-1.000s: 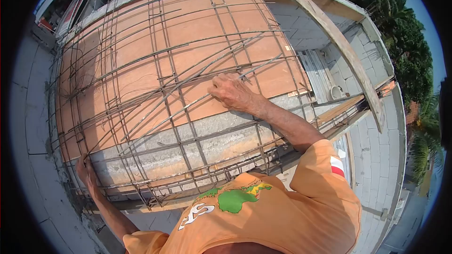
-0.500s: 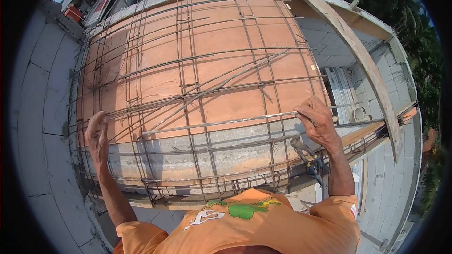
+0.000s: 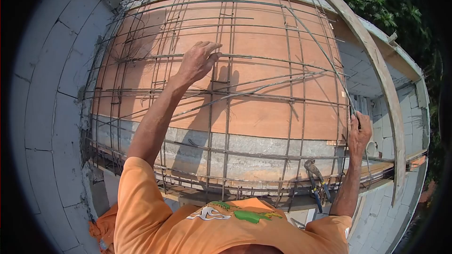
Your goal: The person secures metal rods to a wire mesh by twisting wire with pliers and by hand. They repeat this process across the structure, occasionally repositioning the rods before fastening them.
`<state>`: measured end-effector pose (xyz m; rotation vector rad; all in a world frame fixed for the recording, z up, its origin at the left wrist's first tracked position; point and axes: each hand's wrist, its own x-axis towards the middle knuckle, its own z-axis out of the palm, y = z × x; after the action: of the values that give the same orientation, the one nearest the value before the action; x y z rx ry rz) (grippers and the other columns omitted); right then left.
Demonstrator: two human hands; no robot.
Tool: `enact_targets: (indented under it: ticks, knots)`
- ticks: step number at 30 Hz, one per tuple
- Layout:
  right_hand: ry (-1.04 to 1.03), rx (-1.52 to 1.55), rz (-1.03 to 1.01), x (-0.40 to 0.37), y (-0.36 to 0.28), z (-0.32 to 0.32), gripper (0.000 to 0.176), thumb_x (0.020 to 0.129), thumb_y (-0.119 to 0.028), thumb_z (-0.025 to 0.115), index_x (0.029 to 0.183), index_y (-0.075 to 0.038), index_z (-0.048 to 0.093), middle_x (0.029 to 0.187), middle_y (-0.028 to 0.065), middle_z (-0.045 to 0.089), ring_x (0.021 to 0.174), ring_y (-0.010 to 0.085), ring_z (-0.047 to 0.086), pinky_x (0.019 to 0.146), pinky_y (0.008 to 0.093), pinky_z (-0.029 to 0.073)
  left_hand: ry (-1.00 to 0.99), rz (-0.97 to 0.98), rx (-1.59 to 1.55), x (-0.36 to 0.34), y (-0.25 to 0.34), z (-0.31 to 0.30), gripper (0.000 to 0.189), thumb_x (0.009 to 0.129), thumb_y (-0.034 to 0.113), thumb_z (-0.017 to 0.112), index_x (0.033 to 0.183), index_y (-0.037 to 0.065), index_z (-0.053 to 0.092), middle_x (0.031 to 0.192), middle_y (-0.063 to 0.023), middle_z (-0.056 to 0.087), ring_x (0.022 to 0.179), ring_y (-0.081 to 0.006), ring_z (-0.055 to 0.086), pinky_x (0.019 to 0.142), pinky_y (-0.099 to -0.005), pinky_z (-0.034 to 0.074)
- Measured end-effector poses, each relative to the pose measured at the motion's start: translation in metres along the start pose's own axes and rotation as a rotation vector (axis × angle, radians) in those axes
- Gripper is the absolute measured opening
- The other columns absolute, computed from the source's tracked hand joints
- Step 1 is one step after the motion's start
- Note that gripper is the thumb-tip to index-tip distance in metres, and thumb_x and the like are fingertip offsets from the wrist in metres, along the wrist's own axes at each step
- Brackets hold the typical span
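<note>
One pair of blue-handled metal pincers is lying near right, perhaps for easy reach. My right hand is grasping a long grey steel rod, seemingly steering it across the far-right grid; my left hand is reaching over farther left, fingers loose.

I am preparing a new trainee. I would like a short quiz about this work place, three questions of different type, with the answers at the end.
1. True or false: the person's right hand holds a steel rod.
2. What colour are the handles of the pincers?
A) Red
B) Blue and yellow
C) White
3. Fill in: in the picture, the long wooden plank curves down the ____ side of the rebar grid.

Key: 1 true; 2 B; 3 right
</note>
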<state>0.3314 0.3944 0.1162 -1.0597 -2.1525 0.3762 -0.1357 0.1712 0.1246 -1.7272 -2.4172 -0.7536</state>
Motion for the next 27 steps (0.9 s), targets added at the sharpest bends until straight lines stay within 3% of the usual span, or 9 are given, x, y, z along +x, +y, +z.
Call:
enact_targets:
  ticks: [4, 7, 9, 11, 17, 21, 23, 24, 27]
  knots:
    - [0.002, -0.03, 0.009, -0.001, -0.003, 0.005, 0.016, 0.093, -0.004, 0.062, 0.106, 0.005, 0.066, 0.086, 0.0101, 0.057, 0.08, 0.0211, 0.057, 0.07, 0.0333, 0.046, -0.029, -0.042, 0.053, 0.043, -0.025, 0.03, 0.031, 0.095, 0.02, 0.06, 0.122, 0.005, 0.064, 0.118, -0.0157, 0.066, 0.114, -0.0327, 0.06, 0.096, -0.0449, 0.049]
    - [0.017, -0.027, 0.023, -0.009, 0.005, 0.01, 0.016, 0.093, -0.003, 0.061, 0.106, 0.005, 0.066, 0.085, 0.0098, 0.056, 0.079, 0.0213, 0.056, 0.069, 0.0335, 0.045, 0.096, -0.053, 0.109, 0.076, -0.045, 0.04, 0.034, 0.095, 0.017, 0.059, 0.127, 0.007, 0.06, 0.117, -0.0152, 0.066, 0.113, -0.0332, 0.06, 0.095, -0.0446, 0.049]
    - [0.004, -0.024, 0.042, -0.013, 0.004, 0.011, 0.017, 0.093, -0.003, 0.061, 0.106, 0.006, 0.065, 0.084, 0.0101, 0.055, 0.077, 0.021, 0.055, 0.068, 0.0337, 0.045, 0.027, -0.047, 0.169, 0.097, -0.048, 0.049, 0.038, 0.093, 0.015, 0.059, 0.13, 0.009, 0.058, 0.116, -0.0143, 0.065, 0.111, -0.0328, 0.06, 0.094, -0.0437, 0.049]
    - [-0.002, -0.01, 0.032, -0.017, 0.006, 0.014, 0.017, 0.094, -0.003, 0.06, 0.107, 0.007, 0.064, 0.084, 0.0101, 0.053, 0.075, 0.0201, 0.053, 0.067, 0.0336, 0.044, 0.037, 0.044, 0.23, 0.117, -0.065, 0.07, 0.038, 0.091, 0.013, 0.059, 0.129, 0.009, 0.057, 0.114, -0.0132, 0.064, 0.111, -0.0323, 0.06, 0.093, -0.0429, 0.05]
    - [-0.029, -0.009, -0.005, -0.029, 0.017, 0.022, 0.018, 0.097, -0.004, 0.058, 0.109, 0.01, 0.062, 0.084, 0.0093, 0.05, 0.071, 0.0178, 0.048, 0.06, 0.0333, 0.041, 0.04, 0.184, 0.351, 0.141, -0.066, 0.112, 0.03, 0.08, 0.013, 0.07, 0.109, 0.015, 0.065, 0.107, -0.0088, 0.066, 0.114, -0.0278, 0.058, 0.093, -0.0462, 0.047]
    - [-0.071, -0.044, 0.065, -0.032, 0.016, 0.02, 0.019, 0.098, -0.003, 0.056, 0.109, 0.012, 0.06, 0.085, 0.0114, 0.05, 0.072, 0.0188, 0.048, 0.059, 0.0326, 0.04, 0.081, 0.196, 0.348, 0.15, -0.071, 0.114, 0.02, 0.081, 0.014, 0.067, 0.101, 0.013, 0.068, 0.103, -0.0083, 0.068, 0.111, -0.0274, 0.06, 0.089, -0.0437, 0.05]
    - [-0.079, -0.038, -0.057, -0.033, 0.028, 0.021, 0.019, 0.098, -0.001, 0.053, 0.11, 0.013, 0.059, 0.087, 0.0136, 0.052, 0.073, 0.0218, 0.049, 0.06, 0.0341, 0.041, 0.036, 0.286, 0.376, 0.155, -0.078, 0.113, 0.013, 0.082, 0.016, 0.063, 0.093, 0.012, 0.069, 0.097, -0.0075, 0.069, 0.106, -0.0281, 0.062, 0.083, -0.0406, 0.053]
    - [-0.077, -0.037, 0.001, -0.032, 0.024, 0.023, 0.019, 0.098, 0.0, 0.052, 0.11, 0.014, 0.058, 0.089, 0.0152, 0.053, 0.074, 0.0245, 0.049, 0.064, 0.0355, 0.041, 0.086, 0.318, 0.389, 0.154, -0.077, 0.113, 0.011, 0.083, 0.016, 0.059, 0.086, 0.011, 0.069, 0.094, -0.007, 0.07, 0.101, -0.0277, 0.065, 0.077, -0.0387, 0.055]
    - [-0.049, -0.019, 0.074, -0.028, 0.015, 0.026, 0.021, 0.1, -0.008, 0.055, 0.107, 0.011, 0.059, 0.086, 0.0097, 0.051, 0.073, 0.0181, 0.046, 0.062, 0.0316, 0.039, 0.014, 0.325, 0.396, 0.157, -0.078, 0.105, 0.015, 0.079, 0.012, 0.064, 0.093, 0.011, 0.069, 0.098, -0.0073, 0.065, 0.104, -0.0282, 0.062, 0.082, -0.0389, 0.054]
